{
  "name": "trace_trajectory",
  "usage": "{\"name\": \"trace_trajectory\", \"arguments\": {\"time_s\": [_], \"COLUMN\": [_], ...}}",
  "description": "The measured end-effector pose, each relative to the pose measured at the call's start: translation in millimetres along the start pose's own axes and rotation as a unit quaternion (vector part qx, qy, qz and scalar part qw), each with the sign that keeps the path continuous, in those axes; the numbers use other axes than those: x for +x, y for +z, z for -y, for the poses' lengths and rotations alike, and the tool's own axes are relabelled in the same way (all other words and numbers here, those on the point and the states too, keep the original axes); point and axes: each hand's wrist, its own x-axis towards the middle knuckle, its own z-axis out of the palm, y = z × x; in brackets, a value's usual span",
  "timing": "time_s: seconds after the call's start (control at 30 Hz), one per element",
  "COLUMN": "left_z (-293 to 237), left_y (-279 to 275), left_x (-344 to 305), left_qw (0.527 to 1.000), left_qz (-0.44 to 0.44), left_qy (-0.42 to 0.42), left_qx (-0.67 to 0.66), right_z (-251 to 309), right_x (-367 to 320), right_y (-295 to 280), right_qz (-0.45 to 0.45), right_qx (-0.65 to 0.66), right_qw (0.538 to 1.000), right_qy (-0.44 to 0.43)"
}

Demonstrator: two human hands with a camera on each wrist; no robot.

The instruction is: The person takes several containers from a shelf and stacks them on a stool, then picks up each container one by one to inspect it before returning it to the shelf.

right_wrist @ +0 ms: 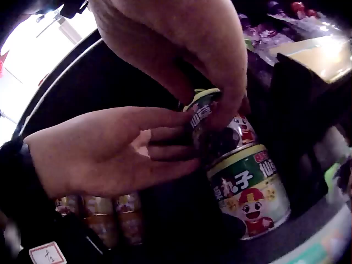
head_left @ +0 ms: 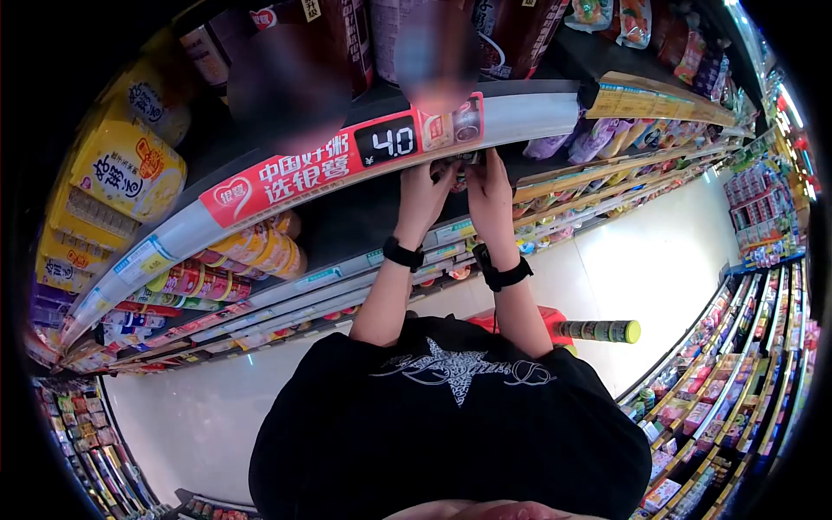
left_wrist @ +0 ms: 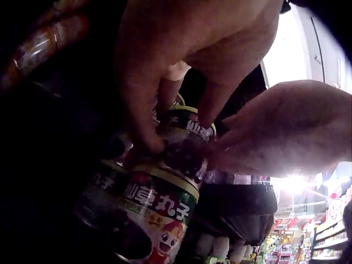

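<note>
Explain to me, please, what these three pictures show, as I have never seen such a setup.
There is no machine here: a person works with bare hands, with a black band on each wrist. The large, round picture comes from a camera on the head; the other two come from cameras on the left and right wrists.

The hands reach in below a shelf edge that carries a red price sign. Small green-topped cans stand there stacked. The right hand curls its fingers round an upper can; the left hand seems to share the grip. A lower can with a cartoon face stands beneath.
</note>
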Motion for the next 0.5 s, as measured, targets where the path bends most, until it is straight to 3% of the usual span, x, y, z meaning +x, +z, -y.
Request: {"name": "trace_trajectory", "arguments": {"time_s": [0.13,0.27,0.37,0.43,0.5], "left_z": [10,0,-10,-23,-32], "left_y": [-2,1,14,18,27], "left_x": [2,0,-8,-13,-19], "left_qw": [0.998,1.0,0.992,0.985,0.989], "left_qz": [0.009,-0.003,-0.124,-0.154,-0.143], "left_qy": [-0.007,-0.01,0.012,0.042,0.037], "left_qx": [0.055,0.022,0.014,0.063,0.017], "right_z": [5,0,-1,0,0], "right_x": [1,-2,-11,-15,-18], "right_y": [-3,-7,-12,-25,-40], "right_qz": [0.023,0.021,0.001,-0.002,-0.005], "right_qx": [0.0,0.018,0.132,0.152,0.147], "right_qw": [0.999,0.999,0.99,0.987,0.988], "right_qy": [0.03,0.032,0.042,0.049,0.044]}}
